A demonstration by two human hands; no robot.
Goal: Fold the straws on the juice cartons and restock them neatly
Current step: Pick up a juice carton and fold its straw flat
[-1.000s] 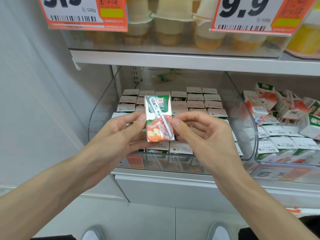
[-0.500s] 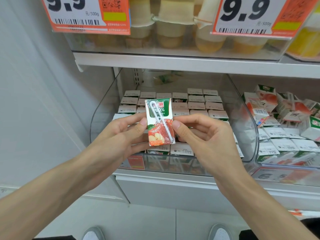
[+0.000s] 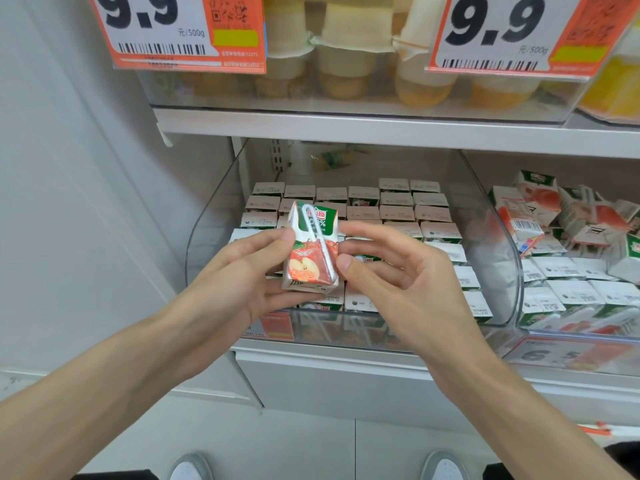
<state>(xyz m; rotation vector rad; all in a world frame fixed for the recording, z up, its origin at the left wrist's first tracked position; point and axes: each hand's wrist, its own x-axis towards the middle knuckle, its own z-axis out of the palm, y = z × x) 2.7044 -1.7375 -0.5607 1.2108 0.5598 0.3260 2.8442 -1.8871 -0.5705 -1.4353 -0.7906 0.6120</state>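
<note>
Holding one juice carton (image 3: 311, 247) over the clear bin (image 3: 207, 251): my left hand (image 3: 242, 285) grips its left side, right hand (image 3: 401, 285) pinches the right edge by the straw (image 3: 323, 244), which looks folded flat. Shelving it is left, I reckon, plus the jumbled cartons (image 3: 571, 220) to the right.

up at twelve o'clock the upper shelf (image 3: 346, 128) carries a clear tray (image 3: 346, 102) of fruit cups (image 3: 344, 65), with orange price tags (image 3: 166, 29) hung on its front. dead centre, the lower shelf (image 3: 311, 358) holds a clear bin (image 3: 221, 209) with juice cartons (image 3: 398, 213) packed upright in tidy rows. at three o'clock a second bin (image 3: 588, 336) sits right against it, loose cartons (image 3: 540, 202) tumbled at its back.
</note>
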